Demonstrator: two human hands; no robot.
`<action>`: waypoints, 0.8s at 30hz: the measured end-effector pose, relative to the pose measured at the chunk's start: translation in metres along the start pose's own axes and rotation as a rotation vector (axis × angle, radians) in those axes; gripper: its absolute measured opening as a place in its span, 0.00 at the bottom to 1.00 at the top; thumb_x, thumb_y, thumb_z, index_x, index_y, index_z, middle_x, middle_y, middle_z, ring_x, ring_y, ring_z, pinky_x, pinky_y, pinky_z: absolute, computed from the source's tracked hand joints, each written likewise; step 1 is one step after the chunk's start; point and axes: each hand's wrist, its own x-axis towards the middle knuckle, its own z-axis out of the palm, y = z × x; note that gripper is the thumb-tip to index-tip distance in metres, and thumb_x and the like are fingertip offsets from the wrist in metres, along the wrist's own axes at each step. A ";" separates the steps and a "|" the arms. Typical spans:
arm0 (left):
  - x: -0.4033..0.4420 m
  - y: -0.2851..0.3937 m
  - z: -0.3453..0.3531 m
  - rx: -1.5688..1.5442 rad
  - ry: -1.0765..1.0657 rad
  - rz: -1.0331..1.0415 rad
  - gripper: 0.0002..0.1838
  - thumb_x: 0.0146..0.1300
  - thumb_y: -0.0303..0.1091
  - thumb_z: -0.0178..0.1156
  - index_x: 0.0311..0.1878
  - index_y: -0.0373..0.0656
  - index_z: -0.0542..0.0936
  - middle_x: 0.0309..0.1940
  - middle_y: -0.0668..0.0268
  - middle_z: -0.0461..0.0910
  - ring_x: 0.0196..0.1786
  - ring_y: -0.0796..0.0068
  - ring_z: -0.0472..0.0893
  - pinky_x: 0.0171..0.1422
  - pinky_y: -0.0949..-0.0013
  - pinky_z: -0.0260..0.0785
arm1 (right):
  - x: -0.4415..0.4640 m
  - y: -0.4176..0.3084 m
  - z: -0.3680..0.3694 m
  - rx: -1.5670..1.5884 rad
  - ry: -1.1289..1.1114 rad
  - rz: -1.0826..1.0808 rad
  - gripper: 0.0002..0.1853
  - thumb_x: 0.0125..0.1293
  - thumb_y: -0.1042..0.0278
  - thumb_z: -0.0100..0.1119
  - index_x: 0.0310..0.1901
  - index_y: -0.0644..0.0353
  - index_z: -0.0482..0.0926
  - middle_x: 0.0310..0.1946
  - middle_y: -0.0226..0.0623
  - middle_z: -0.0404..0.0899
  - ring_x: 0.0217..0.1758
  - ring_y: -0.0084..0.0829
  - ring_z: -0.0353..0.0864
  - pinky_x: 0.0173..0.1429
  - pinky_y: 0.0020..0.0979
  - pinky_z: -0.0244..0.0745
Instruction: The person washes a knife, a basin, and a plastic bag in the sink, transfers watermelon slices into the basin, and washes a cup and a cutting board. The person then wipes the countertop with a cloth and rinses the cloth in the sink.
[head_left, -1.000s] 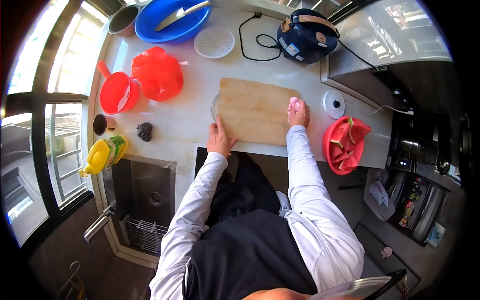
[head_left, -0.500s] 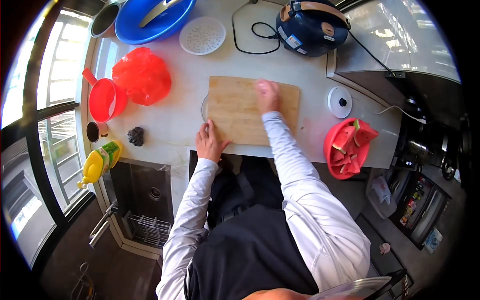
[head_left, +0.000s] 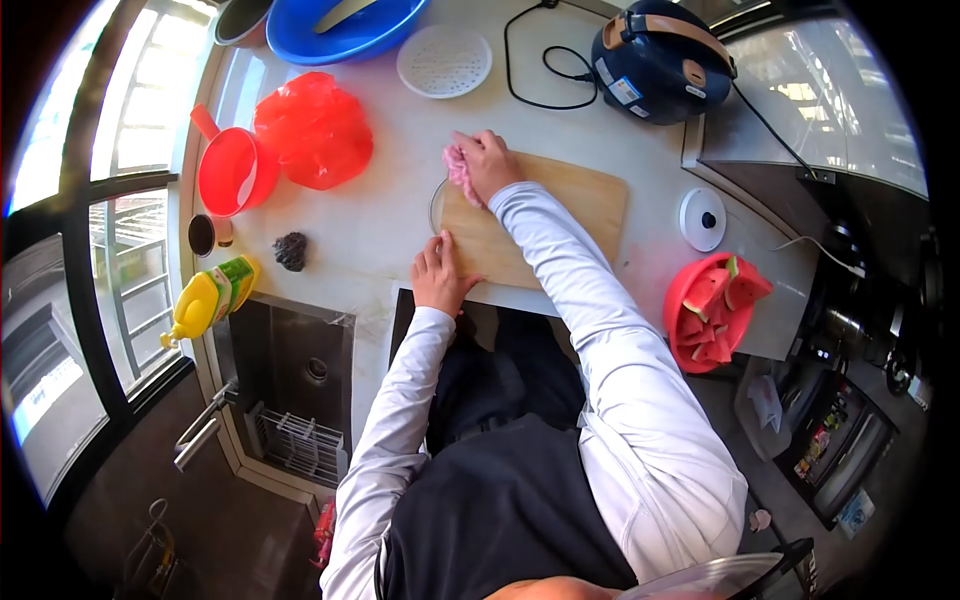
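A wooden cutting board [head_left: 570,215] lies flat on the counter in front of me. My right hand [head_left: 488,166] is closed around a crumpled pink cloth [head_left: 459,172] and presses it at the board's far left corner. At the near left corner rests my left hand [head_left: 437,279], its thumb spread and its fingers stretched along the board's edge. A curved rim [head_left: 435,204] pokes out from under the board's left side; the rest of it is hidden.
A red bowl of watermelon pieces [head_left: 690,345] and a white lid [head_left: 702,220] are on the right. Farther back stand a rice cooker [head_left: 650,65], a white strainer plate [head_left: 445,62] and a blue basin [head_left: 350,45]. Leftward are a red bag [head_left: 315,130], a yellow bottle [head_left: 212,297] and the sink [head_left: 290,350].
My right hand has swept leftward across the board with the cloth, from its right half to its far left corner. My left hand has stayed at the near left corner.
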 end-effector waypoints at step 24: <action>-0.004 -0.005 0.002 -0.081 -0.002 -0.064 0.55 0.39 0.53 0.78 0.72 0.48 0.62 0.61 0.60 0.67 0.62 0.52 0.68 0.65 0.53 0.61 | -0.057 0.015 -0.017 -0.142 -0.260 -0.239 0.14 0.52 0.73 0.65 0.43 0.52 0.83 0.40 0.38 0.82 0.44 0.45 0.82 0.48 0.40 0.81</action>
